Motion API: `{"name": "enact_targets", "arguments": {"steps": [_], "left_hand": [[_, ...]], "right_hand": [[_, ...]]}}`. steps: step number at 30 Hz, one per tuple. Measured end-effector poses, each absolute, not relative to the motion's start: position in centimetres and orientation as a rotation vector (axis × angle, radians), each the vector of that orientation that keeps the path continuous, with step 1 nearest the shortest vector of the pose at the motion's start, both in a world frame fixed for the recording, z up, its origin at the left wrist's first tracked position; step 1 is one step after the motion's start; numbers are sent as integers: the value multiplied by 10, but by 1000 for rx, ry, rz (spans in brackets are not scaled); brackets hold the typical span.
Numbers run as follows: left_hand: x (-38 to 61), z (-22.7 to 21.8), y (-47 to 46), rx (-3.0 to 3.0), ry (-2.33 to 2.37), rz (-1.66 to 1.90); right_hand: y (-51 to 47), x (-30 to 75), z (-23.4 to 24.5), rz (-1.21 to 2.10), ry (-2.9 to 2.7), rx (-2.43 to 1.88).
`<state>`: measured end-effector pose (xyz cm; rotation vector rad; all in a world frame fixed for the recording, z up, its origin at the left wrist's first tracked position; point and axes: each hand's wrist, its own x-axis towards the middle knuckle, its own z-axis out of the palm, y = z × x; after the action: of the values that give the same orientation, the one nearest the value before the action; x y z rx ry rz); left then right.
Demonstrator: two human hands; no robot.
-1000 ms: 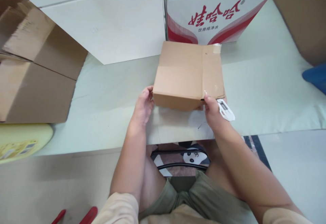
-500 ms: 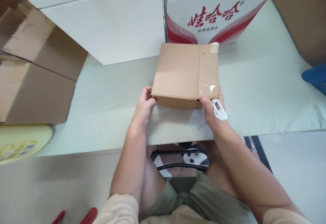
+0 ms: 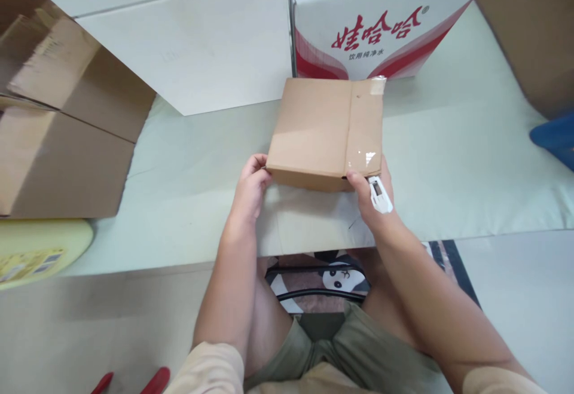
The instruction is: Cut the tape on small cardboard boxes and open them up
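A brown cardboard box (image 3: 314,125) lies on the pale green tabletop, with clear tape at its right-hand corners. My left hand (image 3: 253,185) is closed on its near left corner, thumb toward the front. At the near right corner, my right hand (image 3: 374,197) grips the box, its thumb on the front edge and its fingers partly hidden along the right side. A small white plastic tool with a slot, seemingly a box cutter (image 3: 381,195), is tucked between that hand's thumb and fingers; its tip is hidden.
Behind the box stand a large white carton (image 3: 188,47) and a white-and-red water carton (image 3: 359,35). Brown cartons (image 3: 76,155) and a yellow container (image 3: 45,247) are at left. A blue object (image 3: 556,137) sits at right. The table's front edge runs below my hands.
The box's near right corner and my right hand have shifted slightly left. The white tool has turned a little in that hand. My left hand has barely moved.
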<state>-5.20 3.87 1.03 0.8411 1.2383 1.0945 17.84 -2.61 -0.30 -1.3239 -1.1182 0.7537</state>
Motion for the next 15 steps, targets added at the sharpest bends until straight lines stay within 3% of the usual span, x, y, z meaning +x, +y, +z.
{"name": "enact_targets", "arguments": {"steps": [15], "left_hand": [[-52, 2, 41, 945, 1402, 1125]], "right_hand": [[-27, 178, -2, 669, -1135, -1331]]}}
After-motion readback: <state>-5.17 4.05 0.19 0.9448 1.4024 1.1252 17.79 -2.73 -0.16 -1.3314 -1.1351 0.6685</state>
